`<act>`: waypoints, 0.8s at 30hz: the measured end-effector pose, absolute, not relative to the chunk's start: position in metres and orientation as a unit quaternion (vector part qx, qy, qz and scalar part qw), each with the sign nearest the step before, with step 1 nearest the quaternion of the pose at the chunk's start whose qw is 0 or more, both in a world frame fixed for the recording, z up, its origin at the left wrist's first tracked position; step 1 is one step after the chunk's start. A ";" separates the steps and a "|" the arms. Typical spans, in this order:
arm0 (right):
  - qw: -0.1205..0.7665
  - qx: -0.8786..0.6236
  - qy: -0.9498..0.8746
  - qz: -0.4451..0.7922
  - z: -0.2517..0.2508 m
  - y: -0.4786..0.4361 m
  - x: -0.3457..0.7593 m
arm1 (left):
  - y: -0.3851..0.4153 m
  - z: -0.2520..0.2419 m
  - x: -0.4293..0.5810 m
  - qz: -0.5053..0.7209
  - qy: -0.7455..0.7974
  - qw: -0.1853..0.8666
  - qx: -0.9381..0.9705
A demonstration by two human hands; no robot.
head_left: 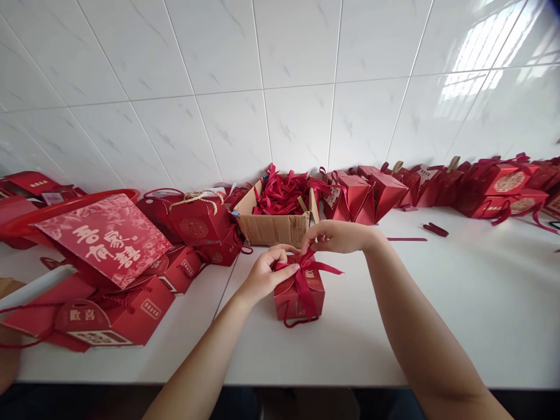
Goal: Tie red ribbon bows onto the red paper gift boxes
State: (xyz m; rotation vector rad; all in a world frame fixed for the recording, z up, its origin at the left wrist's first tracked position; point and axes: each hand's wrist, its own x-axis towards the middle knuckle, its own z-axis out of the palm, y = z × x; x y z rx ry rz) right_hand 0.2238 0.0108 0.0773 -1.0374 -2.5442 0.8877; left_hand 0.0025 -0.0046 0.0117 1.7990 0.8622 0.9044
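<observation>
A small red gift box (283, 297) with gold characters stands on the white table in front of me. A dark red ribbon (306, 294) runs over its top and down its front, with one tail sticking out to the right. My left hand (272, 269) rests on the top left of the box, its thumb and fingers pinching the ribbon at the knot. Above the box, my right hand (335, 236) is closed on another part of the ribbon, fingertips close to the left hand's. A twisted red cord handle (300, 322) hangs at the box's lower front.
Behind the box is a cardboard carton (273, 228) full of loose red ribbons (282, 195). Red gift boxes (140, 318) and a red basin (21, 224) crowd the left. More red boxes (356, 195) line the tiled wall at right, near a folded ribbon strip (435, 229).
</observation>
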 end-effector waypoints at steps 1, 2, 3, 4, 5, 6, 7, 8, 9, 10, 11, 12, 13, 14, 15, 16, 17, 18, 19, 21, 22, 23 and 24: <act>0.127 -0.367 -0.874 0.291 0.078 0.011 0.224 | -0.005 0.012 0.003 0.366 0.350 0.460 0.730; 0.125 -0.380 -0.873 0.279 0.078 0.011 0.225 | -0.005 0.011 0.003 0.367 0.349 0.462 0.728; 0.120 -0.394 -0.870 0.271 0.078 0.010 0.224 | -0.006 0.010 0.004 0.370 0.348 0.465 0.725; 0.115 -0.406 -0.866 0.267 0.078 0.010 0.224 | -0.006 0.009 0.005 0.376 0.348 0.466 0.721; 0.112 -0.416 -0.862 0.267 0.078 0.010 0.223 | -0.005 0.008 0.005 0.384 0.349 0.467 0.716; 0.109 -0.422 -0.859 0.269 0.078 0.010 0.222 | -0.005 0.006 0.006 0.394 0.353 0.465 0.710; 0.107 -0.423 -0.857 0.273 0.078 0.009 0.221 | -0.005 0.004 0.008 0.405 0.360 0.461 0.703; 0.106 -0.423 -0.856 0.279 0.078 0.009 0.220 | -0.005 0.002 0.009 0.416 0.370 0.455 0.695; 0.105 -0.420 -0.855 0.285 0.078 0.009 0.219 | -0.005 0.001 0.010 0.426 0.381 0.447 0.688; 0.107 -0.417 -0.855 0.289 0.078 0.008 0.218 | -0.005 0.000 0.011 0.432 0.390 0.440 0.684; 0.110 -0.414 -0.856 0.290 0.078 0.008 0.218 | -0.006 -0.001 0.012 0.435 0.396 0.435 0.681; 0.115 -0.411 -0.857 0.288 0.078 0.008 0.217 | -0.006 -0.001 0.012 0.435 0.399 0.432 0.682; 0.120 -0.409 -0.858 0.286 0.078 0.009 0.217 | -0.007 0.000 0.013 0.434 0.398 0.431 0.684; 0.125 -0.407 -0.859 0.284 0.078 0.009 0.217 | -0.007 0.000 0.013 0.432 0.396 0.432 0.686; 0.130 -0.406 -0.859 0.282 0.077 0.009 0.218 | -0.008 0.001 0.013 0.430 0.393 0.435 0.687; 0.133 -0.406 -0.859 0.282 0.077 0.010 0.218 | -0.009 0.002 0.013 0.429 0.390 0.438 0.688; 0.136 -0.405 -0.859 0.281 0.076 0.010 0.218 | -0.009 0.002 0.013 0.428 0.387 0.440 0.688; 0.140 -0.404 -0.860 0.281 0.075 0.011 0.218 | -0.009 0.003 0.013 0.428 0.386 0.440 0.689; 0.146 -0.400 -0.861 0.279 0.074 0.012 0.218 | -0.009 0.003 0.012 0.428 0.384 0.440 0.689; 0.169 -0.387 -0.866 0.268 0.073 0.012 0.218 | -0.009 0.003 0.013 0.430 0.381 0.438 0.691; 0.184 -0.379 -0.869 0.260 0.073 0.013 0.218 | -0.008 0.002 0.013 0.431 0.379 0.438 0.692; 0.199 -0.373 -0.871 0.252 0.073 0.013 0.217 | -0.008 0.002 0.013 0.432 0.376 0.439 0.693; 0.211 -0.367 -0.872 0.245 0.072 0.013 0.216 | -0.008 0.003 0.013 0.433 0.374 0.439 0.693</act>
